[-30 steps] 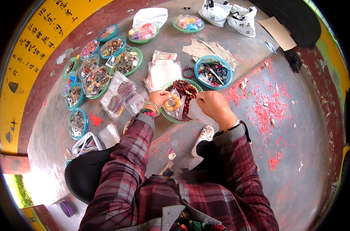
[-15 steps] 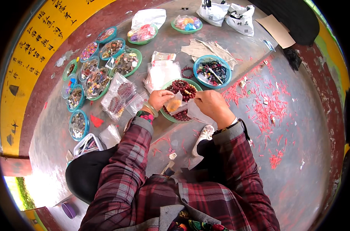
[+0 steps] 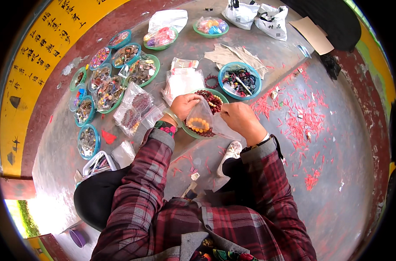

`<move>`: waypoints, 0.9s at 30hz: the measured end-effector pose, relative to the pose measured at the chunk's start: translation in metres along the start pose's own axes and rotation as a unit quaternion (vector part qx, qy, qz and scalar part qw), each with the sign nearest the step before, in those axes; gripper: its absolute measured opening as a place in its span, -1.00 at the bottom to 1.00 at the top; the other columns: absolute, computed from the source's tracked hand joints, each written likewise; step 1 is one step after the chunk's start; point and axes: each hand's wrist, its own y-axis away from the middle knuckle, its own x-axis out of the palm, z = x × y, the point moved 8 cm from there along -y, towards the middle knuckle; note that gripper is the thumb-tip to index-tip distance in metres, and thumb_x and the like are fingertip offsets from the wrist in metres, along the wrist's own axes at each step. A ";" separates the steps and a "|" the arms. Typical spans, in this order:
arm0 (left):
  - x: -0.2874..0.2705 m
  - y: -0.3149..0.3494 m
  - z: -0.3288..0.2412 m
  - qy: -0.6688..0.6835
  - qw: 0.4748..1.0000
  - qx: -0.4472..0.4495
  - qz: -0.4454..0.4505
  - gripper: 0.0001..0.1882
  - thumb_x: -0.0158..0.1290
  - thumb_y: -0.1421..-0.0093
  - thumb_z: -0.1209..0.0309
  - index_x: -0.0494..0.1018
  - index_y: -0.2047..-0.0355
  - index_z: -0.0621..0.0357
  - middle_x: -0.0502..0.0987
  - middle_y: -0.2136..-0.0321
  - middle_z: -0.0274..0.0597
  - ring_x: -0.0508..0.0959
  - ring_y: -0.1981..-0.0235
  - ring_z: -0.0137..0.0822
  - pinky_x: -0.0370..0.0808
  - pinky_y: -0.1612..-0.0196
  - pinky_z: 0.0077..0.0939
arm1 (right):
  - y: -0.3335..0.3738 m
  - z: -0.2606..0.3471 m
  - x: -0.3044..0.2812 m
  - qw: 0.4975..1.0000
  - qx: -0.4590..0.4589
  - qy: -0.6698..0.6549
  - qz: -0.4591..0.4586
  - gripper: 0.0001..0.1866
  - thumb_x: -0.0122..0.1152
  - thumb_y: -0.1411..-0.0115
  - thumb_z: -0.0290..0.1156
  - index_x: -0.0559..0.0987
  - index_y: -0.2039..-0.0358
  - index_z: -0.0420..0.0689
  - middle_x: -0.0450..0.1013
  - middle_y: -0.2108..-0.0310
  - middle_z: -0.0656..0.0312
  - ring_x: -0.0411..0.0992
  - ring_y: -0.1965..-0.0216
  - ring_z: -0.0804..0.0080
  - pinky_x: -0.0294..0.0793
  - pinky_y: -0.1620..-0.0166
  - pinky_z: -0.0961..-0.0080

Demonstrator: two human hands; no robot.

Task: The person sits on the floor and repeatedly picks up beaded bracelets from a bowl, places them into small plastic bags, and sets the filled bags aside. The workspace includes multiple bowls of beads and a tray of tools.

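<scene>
Both my hands hold a small clear plastic bag with a yellow bead bracelet inside, just above a green bowl of dark red bead strings. My left hand grips the bag's left upper edge; a pale bangle sits on that wrist. My right hand pinches the bag's right edge. A stack of empty clear bags lies just beyond my left hand. Plaid sleeves cover both forearms.
Several green and blue bowls of trinkets line the left. A blue bowl of dark bracelets sits beyond my right hand. Packed clear bags lie at left, white shopping bags at the back, red paper scraps at right.
The clear bag has been lifted and spread between my hands, with the yellow bead bracelet now hanging inside it. My hands have moved slightly apart.
</scene>
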 end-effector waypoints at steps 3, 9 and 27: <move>-0.006 -0.001 -0.017 0.010 1.000 0.005 -0.019 -0.79 -0.06 -0.17 0.51 0.48 0.21 0.29 0.55 0.33 -0.26 0.49 0.28 -0.51 0.40 0.15 -0.62 | 0.002 0.004 0.001 1.000 -0.011 0.024 0.015 -0.84 0.01 -0.02 -0.37 0.51 0.55 -0.16 0.42 0.57 -0.02 0.40 0.46 -0.03 0.37 0.40 0.14; -0.004 0.004 -0.046 -0.002 0.999 0.038 0.015 -0.75 -0.07 -0.18 0.51 0.45 0.13 0.24 0.55 0.32 -0.24 0.48 0.27 -0.49 0.39 0.11 -0.58 | 0.005 0.033 0.009 0.990 -0.122 -0.043 0.062 -0.88 0.03 0.00 -0.42 0.53 0.51 -0.14 0.46 0.42 0.05 0.43 0.40 0.05 0.40 0.34 0.20; 0.025 0.020 -0.075 0.139 0.983 0.000 0.123 -0.51 -0.03 -0.12 0.60 0.23 -0.10 0.20 0.53 0.33 -0.27 0.47 0.29 -0.54 0.40 0.21 -0.66 | 0.002 0.032 -0.016 0.988 -0.128 -0.070 -0.049 -0.94 0.13 0.09 -0.56 0.51 0.52 -0.24 0.39 0.44 0.10 0.40 0.40 0.07 0.39 0.34 0.33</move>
